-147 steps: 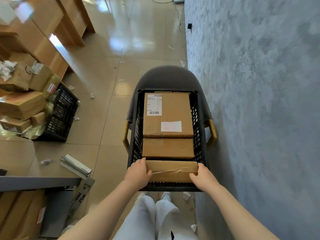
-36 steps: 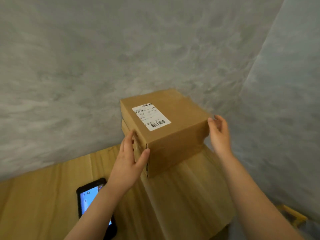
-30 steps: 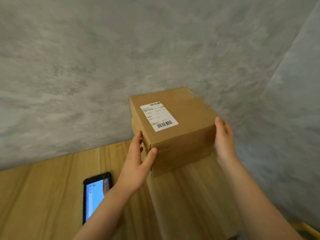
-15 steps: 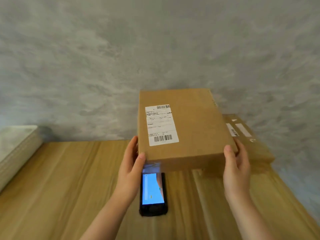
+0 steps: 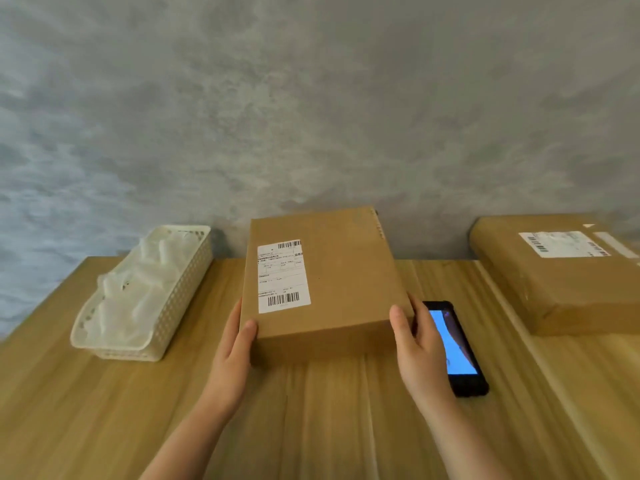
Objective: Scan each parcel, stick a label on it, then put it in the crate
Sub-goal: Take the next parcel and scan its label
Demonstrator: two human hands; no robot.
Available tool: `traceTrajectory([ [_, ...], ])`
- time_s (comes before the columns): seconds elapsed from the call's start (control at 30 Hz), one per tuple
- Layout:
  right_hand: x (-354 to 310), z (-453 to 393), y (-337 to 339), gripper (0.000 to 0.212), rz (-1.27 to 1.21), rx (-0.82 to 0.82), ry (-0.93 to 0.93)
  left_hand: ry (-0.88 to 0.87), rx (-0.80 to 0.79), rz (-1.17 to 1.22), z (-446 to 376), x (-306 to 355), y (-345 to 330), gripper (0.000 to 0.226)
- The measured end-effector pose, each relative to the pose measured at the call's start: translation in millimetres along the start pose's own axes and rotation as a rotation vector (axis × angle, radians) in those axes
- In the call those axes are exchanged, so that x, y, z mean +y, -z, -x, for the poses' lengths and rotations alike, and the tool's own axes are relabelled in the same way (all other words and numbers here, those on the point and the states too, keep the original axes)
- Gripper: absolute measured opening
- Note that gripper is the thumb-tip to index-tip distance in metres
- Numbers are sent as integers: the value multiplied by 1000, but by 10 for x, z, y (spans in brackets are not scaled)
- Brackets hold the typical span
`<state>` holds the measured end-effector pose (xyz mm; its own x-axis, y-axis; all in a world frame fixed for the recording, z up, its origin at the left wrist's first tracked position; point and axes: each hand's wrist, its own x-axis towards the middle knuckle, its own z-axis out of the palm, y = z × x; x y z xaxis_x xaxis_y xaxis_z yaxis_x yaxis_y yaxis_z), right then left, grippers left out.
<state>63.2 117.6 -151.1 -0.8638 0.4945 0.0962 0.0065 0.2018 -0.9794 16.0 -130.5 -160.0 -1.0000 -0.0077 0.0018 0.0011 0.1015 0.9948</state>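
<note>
I held parcel (image 5: 325,282) at near corners, left hand (image 5: 233,351) and right hand (image 5: 417,351) gripping opposite sides, above table (image 5: 311,427). Judged: set flat, barcode label (image 5: 282,277) up, beside scanner (image 5: 453,348).

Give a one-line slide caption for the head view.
Both hands, left and right, hold a labelled brown cardboard parcel over the wooden table, beside a black handheld scanner.
</note>
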Motion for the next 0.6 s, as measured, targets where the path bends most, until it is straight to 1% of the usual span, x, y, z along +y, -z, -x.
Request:
traceTrajectory([
  [0.03,18,40,-65,63,27,-3,-14,30,-25,-1,-19,-51,77,44],
  [0.1,71,93,-153,63,64,-6,-61,71,-80,-18,-58,-144,208,46],
  [0.13,94,112,-176,63,82,-9,-81,77,-100,-32,-67,-163,253,52],
  [0.23,119,144,-169,76,139,-29,-94,60,-139,-54,-76,-196,356,65],
  [0.27,105,146,-154,77,170,-40,-100,55,-156,-52,-75,-202,383,70],
  [0.33,80,145,-98,71,235,-63,-94,43,-177,-63,-65,-212,418,84],
  [0.4,57,128,13,64,274,-35,-78,30,-167,-48,-64,-235,449,96],
  [0.43,56,106,97,61,280,8,-67,26,-155,-45,-66,-248,470,98],
  [0.5,99,45,296,54,362,89,-58,1,-136,-90,-52,-271,501,91],
  [0.53,149,-2,399,54,474,115,-65,-14,-139,-144,-28,-266,508,85],
  [0.6,257,-71,573,60,732,133,-95,-64,-164,-268,11,-279,515,82],
])
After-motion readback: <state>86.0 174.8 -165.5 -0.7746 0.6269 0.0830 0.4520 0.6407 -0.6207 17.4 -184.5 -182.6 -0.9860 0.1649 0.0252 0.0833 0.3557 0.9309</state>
